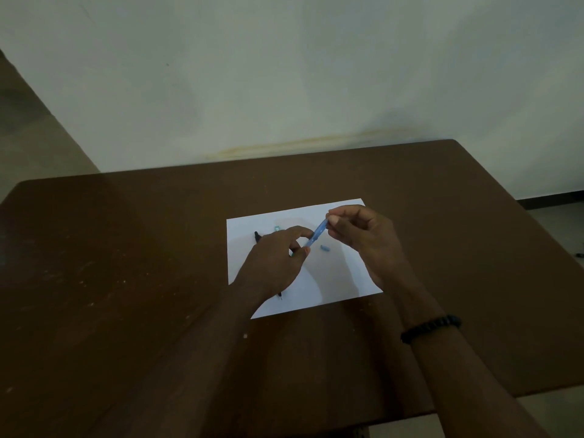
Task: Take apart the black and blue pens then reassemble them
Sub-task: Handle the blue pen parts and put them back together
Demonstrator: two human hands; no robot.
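Holding item one, the blue pen [317,235], you have it tilted above the paper [344,279]: your right hand [363,238] pinches its upper end between thumb and fingertips, your left hand [278,257] pinches its lower end, fingers curled round it.

Item two, the black pen [257,237]: lying on the paper behind your left hand, mostly hidden, with a dark tip showing near the wrist; whether whole or in parts, you cannot tell.

Item three, a small blue part [325,247], loose on the paper just beside the blue pen. Another pale bit [277,228] lies near the black pen.

Item four, the table [126,279], brown, bearing the paper.

Handling note: keep both pinches near the joint, twist or pull along the barrel's own line, and work low over the paper so that loose pieces land there.
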